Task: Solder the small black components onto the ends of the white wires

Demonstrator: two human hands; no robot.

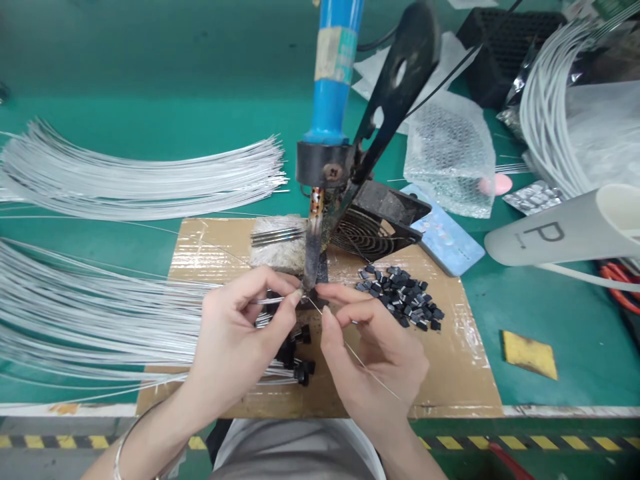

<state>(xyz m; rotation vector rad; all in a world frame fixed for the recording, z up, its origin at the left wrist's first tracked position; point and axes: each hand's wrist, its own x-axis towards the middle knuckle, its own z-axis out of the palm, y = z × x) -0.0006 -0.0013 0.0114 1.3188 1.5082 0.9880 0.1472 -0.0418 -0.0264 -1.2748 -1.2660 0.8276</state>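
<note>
My left hand (245,333) is closed, thumb and forefinger pinching a thin white cable (269,301) just under the tip of a soldering iron (334,110). That blue-handled iron is fixed upright, tip down, on a black metal bracket (395,87). Closed in a pinch, my right hand (375,347) holds a thin solder wire (315,307), whose end reaches the iron tip. Whatever sits at the tip is mostly hidden by my fingers. Below my left hand lie cables with black ends (303,371). Right of the iron is a pile of small black parts (400,297).
A cardboard sheet (450,373) lies under the work. White cable bundles (150,180) spread leftward. Behind the iron are a black fan (370,230) and a whitish block (277,250). A blue case (450,243), white cup (555,230) and yellow sponge (530,355) are at right.
</note>
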